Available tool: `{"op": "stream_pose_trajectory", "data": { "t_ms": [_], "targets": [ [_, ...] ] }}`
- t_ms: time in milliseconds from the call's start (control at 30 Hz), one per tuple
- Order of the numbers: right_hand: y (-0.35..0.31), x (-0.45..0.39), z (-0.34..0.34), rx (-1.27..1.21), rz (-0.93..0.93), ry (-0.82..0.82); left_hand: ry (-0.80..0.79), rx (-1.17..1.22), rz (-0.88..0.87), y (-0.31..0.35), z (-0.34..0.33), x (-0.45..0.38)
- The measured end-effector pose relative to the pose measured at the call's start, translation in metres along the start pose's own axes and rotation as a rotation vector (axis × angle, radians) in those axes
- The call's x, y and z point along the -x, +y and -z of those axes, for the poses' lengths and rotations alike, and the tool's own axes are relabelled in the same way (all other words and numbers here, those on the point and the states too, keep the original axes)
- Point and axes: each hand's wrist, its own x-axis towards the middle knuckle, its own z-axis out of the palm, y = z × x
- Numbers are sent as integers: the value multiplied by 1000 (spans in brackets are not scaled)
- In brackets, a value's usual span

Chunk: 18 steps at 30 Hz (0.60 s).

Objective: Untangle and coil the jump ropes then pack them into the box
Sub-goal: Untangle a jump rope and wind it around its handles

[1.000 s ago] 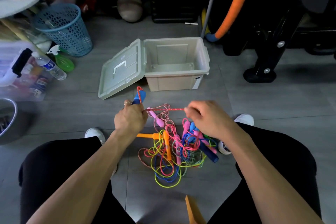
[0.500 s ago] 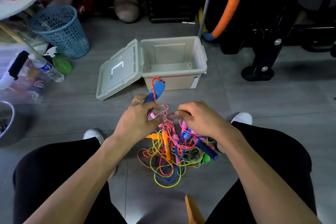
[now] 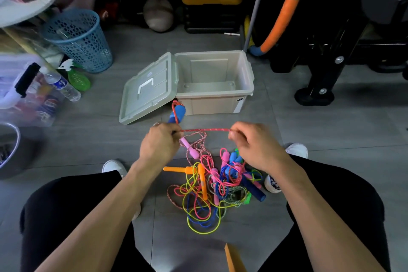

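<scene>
**Two hands stretch one red-and-white cord above the tangle**

Nearest you, between your knees, the tangled pile of jump ropes [image 3: 212,190] lies on the grey floor [image 3: 331,139], with orange, pink and blue handles mixed into the loops. Above it, your left hand [image 3: 160,143] curls round a blue handle [image 3: 176,115], whose top sticks up past your knuckles. Your right hand [image 3: 254,146] pinches the red-and-white cord [image 3: 205,130] at your fingertips. The cord runs taut and level between both hands; its slack drops into the pile. Beyond your hands, the beige box [image 3: 249,77] sits open, its lid [image 3: 148,88] leaning against the left side.
</scene>
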Motion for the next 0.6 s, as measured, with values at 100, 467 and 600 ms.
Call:
{"op": "stream_pose_trajectory", "data": {
  "t_ms": [100, 467, 600],
  "targets": [
    [-13, -2, 2, -138, 73, 185, -174, 22, -103, 9, -9, 7],
    [2, -9, -19, 34, 12, -184, -265, 186, -150, 14, -10, 17],
    [-4, -7, -19, 15, 58, -185, -246, 210, -344, 24, -14, 25]
  ]
}}
